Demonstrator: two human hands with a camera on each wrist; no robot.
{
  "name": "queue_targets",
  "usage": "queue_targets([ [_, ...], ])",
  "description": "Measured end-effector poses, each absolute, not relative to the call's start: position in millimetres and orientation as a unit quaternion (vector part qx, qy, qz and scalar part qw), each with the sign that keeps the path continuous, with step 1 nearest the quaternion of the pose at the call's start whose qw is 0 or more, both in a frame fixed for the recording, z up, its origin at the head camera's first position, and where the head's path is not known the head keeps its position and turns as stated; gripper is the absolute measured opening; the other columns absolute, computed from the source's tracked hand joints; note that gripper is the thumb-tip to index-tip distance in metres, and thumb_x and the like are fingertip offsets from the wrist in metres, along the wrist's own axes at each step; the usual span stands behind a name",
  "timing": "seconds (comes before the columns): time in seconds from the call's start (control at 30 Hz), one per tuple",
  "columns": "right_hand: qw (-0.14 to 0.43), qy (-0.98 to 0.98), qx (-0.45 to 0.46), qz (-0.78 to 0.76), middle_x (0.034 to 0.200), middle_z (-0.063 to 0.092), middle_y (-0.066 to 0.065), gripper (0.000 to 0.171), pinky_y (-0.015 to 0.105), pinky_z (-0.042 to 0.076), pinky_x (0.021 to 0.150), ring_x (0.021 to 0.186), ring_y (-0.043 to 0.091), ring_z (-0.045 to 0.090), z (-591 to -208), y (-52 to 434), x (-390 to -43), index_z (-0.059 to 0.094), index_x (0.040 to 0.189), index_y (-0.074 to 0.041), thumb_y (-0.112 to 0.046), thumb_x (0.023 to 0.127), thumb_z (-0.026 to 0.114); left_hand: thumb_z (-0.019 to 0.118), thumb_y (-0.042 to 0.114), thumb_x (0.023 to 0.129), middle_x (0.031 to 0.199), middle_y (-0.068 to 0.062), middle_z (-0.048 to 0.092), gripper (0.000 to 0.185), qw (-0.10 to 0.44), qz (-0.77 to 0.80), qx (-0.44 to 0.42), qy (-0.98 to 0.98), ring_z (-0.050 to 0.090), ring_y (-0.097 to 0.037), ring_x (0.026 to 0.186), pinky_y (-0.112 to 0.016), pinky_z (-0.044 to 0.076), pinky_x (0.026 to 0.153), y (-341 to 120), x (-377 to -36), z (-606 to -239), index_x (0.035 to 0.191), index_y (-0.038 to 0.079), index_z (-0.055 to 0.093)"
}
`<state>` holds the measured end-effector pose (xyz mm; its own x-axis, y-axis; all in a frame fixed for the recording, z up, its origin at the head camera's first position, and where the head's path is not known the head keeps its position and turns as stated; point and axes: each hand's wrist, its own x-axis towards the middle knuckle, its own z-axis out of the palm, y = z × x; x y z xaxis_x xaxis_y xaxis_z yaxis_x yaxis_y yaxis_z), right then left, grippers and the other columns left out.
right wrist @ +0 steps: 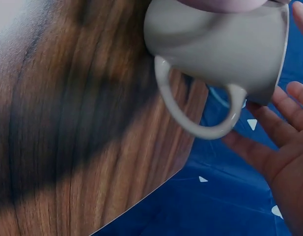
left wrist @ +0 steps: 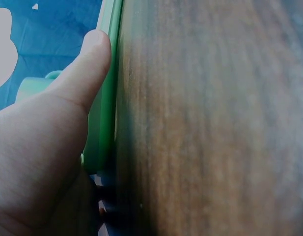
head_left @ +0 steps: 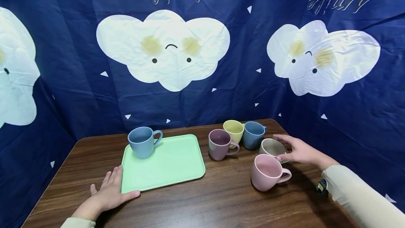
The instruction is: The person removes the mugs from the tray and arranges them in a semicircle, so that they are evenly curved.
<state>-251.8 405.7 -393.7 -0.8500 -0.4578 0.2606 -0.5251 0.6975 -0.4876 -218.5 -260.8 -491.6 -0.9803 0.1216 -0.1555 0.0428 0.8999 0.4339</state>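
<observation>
The left hand [head_left: 107,192] lies flat on the wooden counter [head_left: 221,200], its grip spread, fingers straight, the thumb pressed along the near rim of the mint-green tray [head_left: 167,166]; the left wrist view shows that thumb [left wrist: 90,59] against the tray's raised, rounded edge, which the head view only hints at. Further along the near side stands a pink mug [head_left: 268,171], upright and empty, its handle pointing right. Just behind it the right hand [head_left: 299,150] reaches over a beige mug [head_left: 272,147], with the thumb at the near rim and the fingers stretched past the far side. The right wrist view shows the beige mug [right wrist: 225,44] close up with its looped handle free of the open fingers [right wrist: 269,123], so the grip looks loosely spread around the mug rather than clamped. The tray holds a single blue mug [head_left: 143,141] at its far left corner. Behind the beige mug cluster a mauve mug [head_left: 219,144], a yellow mug [head_left: 233,131] and a second blue mug [head_left: 254,134], all matte, rounded and empty as far as their insides show. A dark blue cloud-printed curtain [head_left: 79,62] hangs behind.
</observation>
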Motion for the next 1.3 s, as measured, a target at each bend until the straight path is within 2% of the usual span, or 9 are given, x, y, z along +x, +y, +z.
queue_targets([
  [0.13,0.057,-0.920,0.271,0.277,0.133,0.062,0.024,0.079,0.033,0.057,0.083,0.112,0.032,0.064,-397.3,408.0,-256.0,0.050,0.140,0.008,-0.023,0.078,0.089,0.065,0.076,0.080,0.157,-0.043,-0.001,0.134,0.085,0.220,0.044,0.971,-0.005,-0.063,0.143,-0.087,-0.013,0.092,-261.7,-219.0,-492.4,0.154,-0.015,-0.001],
  [0.23,0.047,-0.921,0.270,0.275,0.134,0.061,0.023,0.081,0.038,0.057,0.084,0.113,0.034,0.064,-398.0,409.4,-260.3,0.049,0.141,0.007,-0.024,0.078,0.089,0.065,0.076,0.080,0.157,-0.042,-0.001,0.135,0.083,0.219,0.044,0.971,-0.004,-0.062,0.143,-0.087,-0.013,0.093,-261.8,-218.7,-492.7,0.154,-0.014,-0.001],
  [0.33,0.044,-0.923,0.275,0.266,0.134,0.061,0.024,0.081,0.037,0.056,0.085,0.114,0.036,0.063,-396.5,410.1,-263.8,0.049,0.141,0.008,-0.023,0.077,0.089,0.065,0.076,0.080,0.157,-0.042,-0.001,0.135,0.084,0.219,0.043,0.971,-0.004,-0.062,0.143,-0.087,-0.013,0.093,-261.8,-218.9,-493.1,0.155,-0.013,-0.001],
  [0.43,0.055,-0.923,0.287,0.249,0.130,0.063,0.022,0.079,0.032,0.055,0.085,0.111,0.034,0.064,-395.1,410.4,-266.3,0.051,0.138,0.008,-0.022,0.075,0.089,0.065,0.076,0.080,0.157,-0.042,-0.001,0.134,0.086,0.219,0.042,0.971,-0.004,-0.063,0.143,-0.087,-0.013,0.093,-261.7,-219.5,-493.3,0.155,-0.013,-0.001],
  [0.57,0.078,-0.924,0.306,0.214,0.124,0.064,0.017,0.076,0.032,0.053,0.085,0.105,0.029,0.063,-395.0,410.2,-270.5,0.055,0.133,0.007,-0.024,0.072,0.088,0.066,0.076,0.080,0.157,-0.043,-0.001,0.135,0.086,0.219,0.042,0.971,-0.004,-0.062,0.143,-0.087,-0.013,0.093,-261.0,-219.6,-493.1,0.155,-0.014,-0.001],
  [0.73,0.073,-0.932,0.302,0.188,0.125,0.062,0.010,0.073,0.036,0.051,0.086,0.106,0.024,0.059,-393.8,406.6,-275.3,0.060,0.132,-0.002,-0.029,0.070,0.087,0.066,0.076,0.079,0.157,-0.043,-0.001,0.135,0.083,0.217,0.043,0.972,-0.004,-0.062,0.143,-0.087,-0.013,0.093,-261.0,-219.2,-493.2,0.154,-0.014,-0.001],
  [0.9,0.053,-0.941,0.285,0.172,0.127,0.059,0.010,0.075,0.037,0.051,0.084,0.106,0.025,0.058,-391.3,404.1,-277.1,0.060,0.133,-0.006,-0.026,0.066,0.086,0.065,0.077,0.080,0.157,-0.043,0.000,0.135,0.084,0.214,0.044,0.972,-0.004,-0.062,0.143,-0.088,-0.012,0.093,-261.7,-218.6,-494.3,0.154,-0.014,-0.001],
  [1.03,0.049,-0.944,0.286,0.158,0.130,0.058,0.012,0.078,0.037,0.051,0.084,0.108,0.027,0.058,-388.0,401.6,-277.3,0.058,0.135,-0.005,-0.023,0.064,0.084,0.064,0.076,0.081,0.156,-0.043,0.000,0.133,0.084,0.215,0.045,0.972,-0.004,-0.063,0.142,-0.088,-0.012,0.092,-262.5,-217.7,-494.7,0.154,-0.014,-0.001],
  [1.3,0.052,-0.945,0.288,0.146,0.130,0.060,0.015,0.081,0.037,0.050,0.088,0.112,0.029,0.058,-389.6,401.7,-279.9,0.055,0.136,0.005,-0.029,0.069,0.086,0.065,0.076,0.081,0.157,-0.042,0.000,0.134,0.083,0.216,0.046,0.972,-0.003,-0.063,0.143,-0.088,-0.012,0.092,-261.8,-218.4,-494.7,0.154,-0.014,-0.001],
])
